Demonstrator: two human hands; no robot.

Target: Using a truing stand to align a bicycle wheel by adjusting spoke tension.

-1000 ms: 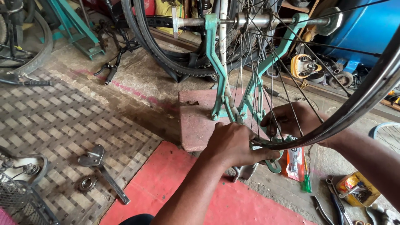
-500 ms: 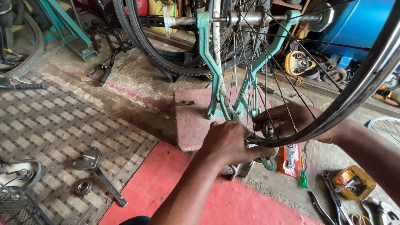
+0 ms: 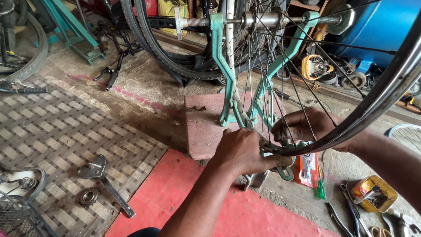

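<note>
One dark, thin-spoked wheel rim (image 3: pixel 351 127) sits in one green stand (image 3: pixel 232 87); both hands, left (image 3: pixel 243 151) and right (image 3: pixel 305 125), appear clasped on it.

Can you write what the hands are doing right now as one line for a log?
left hand: grips wheel rim bottom | right hand: on rim among spokes | wheel: in green stand | floor: crank arm
</note>
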